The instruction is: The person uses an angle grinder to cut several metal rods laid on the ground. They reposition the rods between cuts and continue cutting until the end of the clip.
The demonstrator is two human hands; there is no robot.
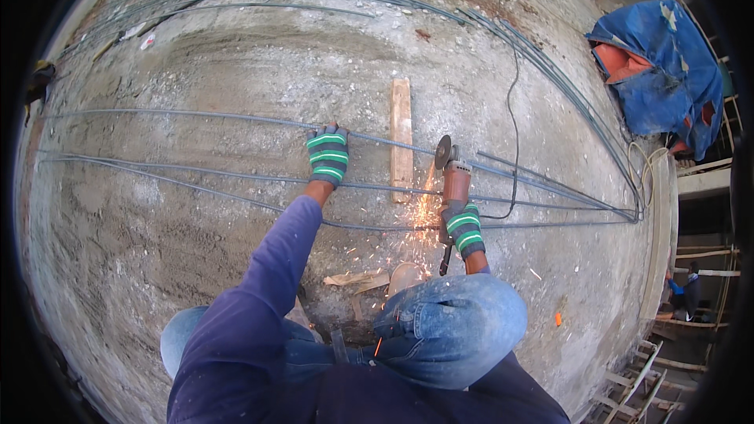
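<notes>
Beside our denim knee point(471, 314), sparks point(425, 206) come showering — a loose fold of cloth could catch, we reckon. Our gloved right hand point(465, 229) wraps round the grinder point(457, 186), its disc point(444, 151) right by the steel rod point(373, 140) that crosses the wooden plank point(400, 106). Our left hand point(327, 155) curls its fingers over that rod; should it roll, the disc could bind and kick. Farther out, the cord point(516, 157) loops — one snag could jerk the tool.
</notes>
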